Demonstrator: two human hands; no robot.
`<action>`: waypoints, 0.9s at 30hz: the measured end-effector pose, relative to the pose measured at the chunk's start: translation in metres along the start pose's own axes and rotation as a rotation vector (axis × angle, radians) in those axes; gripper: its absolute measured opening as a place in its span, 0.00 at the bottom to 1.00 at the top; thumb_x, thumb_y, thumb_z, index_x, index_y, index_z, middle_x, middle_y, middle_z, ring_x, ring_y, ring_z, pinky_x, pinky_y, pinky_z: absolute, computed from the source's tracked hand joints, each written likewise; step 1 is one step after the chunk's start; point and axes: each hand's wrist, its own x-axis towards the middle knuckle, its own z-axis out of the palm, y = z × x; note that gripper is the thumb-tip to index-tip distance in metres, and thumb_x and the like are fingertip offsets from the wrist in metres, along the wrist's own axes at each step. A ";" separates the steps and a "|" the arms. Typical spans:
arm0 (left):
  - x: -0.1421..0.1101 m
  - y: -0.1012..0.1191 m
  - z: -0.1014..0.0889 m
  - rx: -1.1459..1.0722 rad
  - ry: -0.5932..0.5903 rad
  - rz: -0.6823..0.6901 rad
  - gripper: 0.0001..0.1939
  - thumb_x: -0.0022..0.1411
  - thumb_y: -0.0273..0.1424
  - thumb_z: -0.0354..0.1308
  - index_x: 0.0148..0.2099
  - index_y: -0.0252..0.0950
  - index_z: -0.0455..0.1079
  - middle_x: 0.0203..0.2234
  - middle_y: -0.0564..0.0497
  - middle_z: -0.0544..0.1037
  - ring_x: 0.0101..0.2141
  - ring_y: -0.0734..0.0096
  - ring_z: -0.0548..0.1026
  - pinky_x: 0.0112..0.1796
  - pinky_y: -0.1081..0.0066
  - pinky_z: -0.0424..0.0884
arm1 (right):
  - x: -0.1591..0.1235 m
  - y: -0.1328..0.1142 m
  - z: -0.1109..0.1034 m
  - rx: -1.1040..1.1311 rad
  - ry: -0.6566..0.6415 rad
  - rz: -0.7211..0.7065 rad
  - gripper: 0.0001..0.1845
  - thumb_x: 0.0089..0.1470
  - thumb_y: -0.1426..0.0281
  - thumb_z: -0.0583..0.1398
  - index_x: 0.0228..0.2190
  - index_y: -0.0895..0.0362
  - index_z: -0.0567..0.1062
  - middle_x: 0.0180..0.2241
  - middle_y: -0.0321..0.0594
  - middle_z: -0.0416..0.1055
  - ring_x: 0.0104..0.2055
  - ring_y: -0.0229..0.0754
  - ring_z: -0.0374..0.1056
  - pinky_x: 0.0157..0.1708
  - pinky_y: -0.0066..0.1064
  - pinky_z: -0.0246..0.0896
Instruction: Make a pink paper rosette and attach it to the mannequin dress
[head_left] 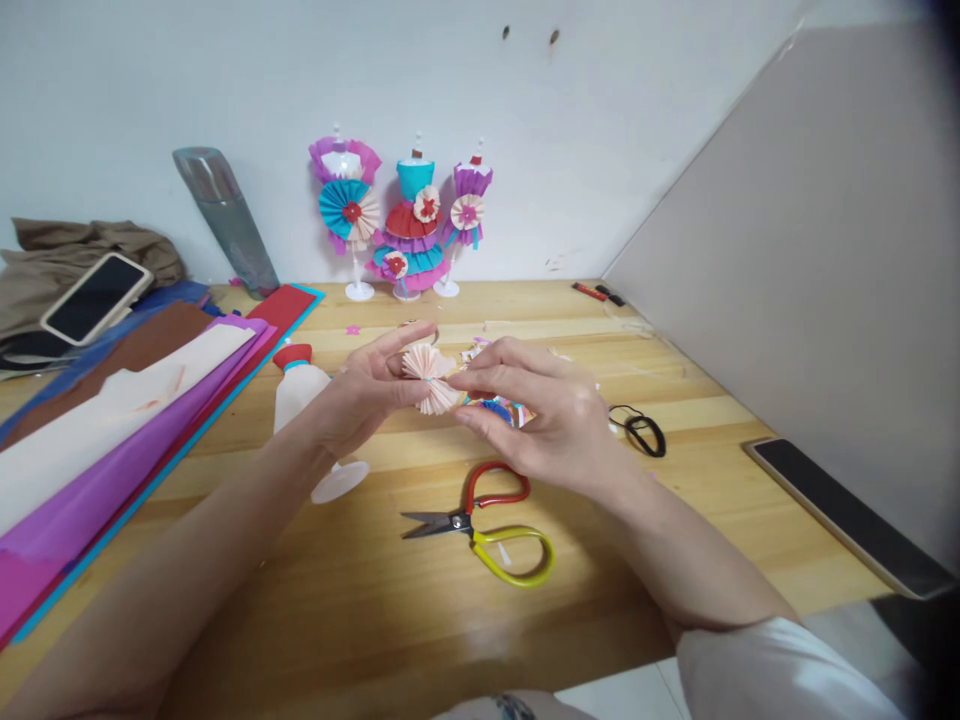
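Between my hands, above the table, is a small pleated cream paper fan [429, 378] spread out like a bow from its pinched middle. My left hand [367, 385] grips its left side, thumb across the front. The fingers of my right hand [536, 405] close on its right edge. Just below lie scissors [459, 522] with one red and one yellow handle, blades parted and pointing left. Behind my left forearm, a small white dress form [298, 392] with a red paper top stands partly hidden.
Three small dress forms in colourful paper [409, 225] stand by the wall. Stacked coloured paper [127, 420], a phone [97, 298] and a bottle [229, 220] are at left. Paper scraps [495, 405] lie behind my right hand; a black hair tie [645, 436] and another phone [844, 510] at right.
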 end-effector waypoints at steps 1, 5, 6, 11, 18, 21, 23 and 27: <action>0.000 0.000 0.000 0.001 0.001 0.003 0.40 0.44 0.23 0.76 0.61 0.36 0.73 0.31 0.53 0.83 0.33 0.70 0.80 0.41 0.68 0.72 | 0.000 0.000 0.000 -0.004 0.000 -0.007 0.04 0.60 0.73 0.63 0.39 0.56 0.78 0.34 0.41 0.75 0.37 0.42 0.75 0.36 0.34 0.73; 0.001 -0.001 0.000 -0.001 -0.020 0.005 0.39 0.44 0.24 0.76 0.60 0.37 0.73 0.32 0.52 0.84 0.33 0.70 0.80 0.40 0.69 0.73 | 0.000 0.000 0.001 -0.016 -0.008 -0.006 0.04 0.60 0.73 0.64 0.38 0.56 0.78 0.34 0.42 0.76 0.37 0.43 0.75 0.36 0.34 0.73; 0.001 -0.001 0.000 -0.003 -0.025 0.003 0.39 0.44 0.24 0.76 0.60 0.37 0.73 0.33 0.52 0.84 0.34 0.70 0.80 0.39 0.69 0.73 | 0.000 -0.001 0.001 -0.019 -0.011 -0.002 0.04 0.60 0.74 0.64 0.38 0.55 0.78 0.34 0.42 0.76 0.37 0.43 0.75 0.36 0.34 0.73; 0.001 -0.001 0.000 -0.011 -0.012 -0.006 0.39 0.43 0.24 0.76 0.60 0.36 0.73 0.32 0.52 0.83 0.34 0.71 0.80 0.39 0.70 0.73 | 0.000 -0.002 0.000 -0.043 -0.025 -0.032 0.05 0.62 0.73 0.62 0.39 0.54 0.78 0.34 0.41 0.77 0.36 0.42 0.76 0.37 0.35 0.73; 0.001 -0.002 -0.002 0.012 -0.020 -0.014 0.42 0.43 0.25 0.76 0.63 0.37 0.71 0.34 0.52 0.83 0.35 0.69 0.80 0.42 0.67 0.73 | -0.001 0.000 0.001 -0.124 -0.022 -0.120 0.05 0.64 0.75 0.60 0.38 0.56 0.76 0.33 0.41 0.76 0.35 0.40 0.74 0.32 0.31 0.70; 0.000 -0.001 -0.003 0.030 -0.046 -0.025 0.42 0.45 0.25 0.76 0.64 0.37 0.70 0.34 0.50 0.83 0.35 0.67 0.80 0.42 0.66 0.72 | 0.000 0.000 0.000 -0.139 -0.082 -0.106 0.08 0.66 0.75 0.56 0.36 0.55 0.75 0.32 0.42 0.74 0.36 0.41 0.73 0.33 0.31 0.68; 0.000 0.000 -0.003 0.045 -0.073 -0.042 0.42 0.45 0.25 0.75 0.64 0.37 0.71 0.33 0.50 0.83 0.34 0.68 0.79 0.41 0.67 0.72 | 0.001 0.001 0.000 -0.114 -0.099 -0.075 0.10 0.67 0.75 0.54 0.35 0.56 0.73 0.32 0.42 0.73 0.36 0.42 0.72 0.33 0.32 0.66; 0.001 0.002 -0.002 0.054 -0.110 -0.061 0.40 0.45 0.23 0.75 0.62 0.38 0.73 0.30 0.52 0.83 0.31 0.70 0.79 0.38 0.69 0.71 | 0.004 0.001 0.001 -0.030 -0.083 -0.020 0.10 0.67 0.75 0.53 0.32 0.55 0.69 0.30 0.40 0.69 0.34 0.41 0.68 0.33 0.32 0.63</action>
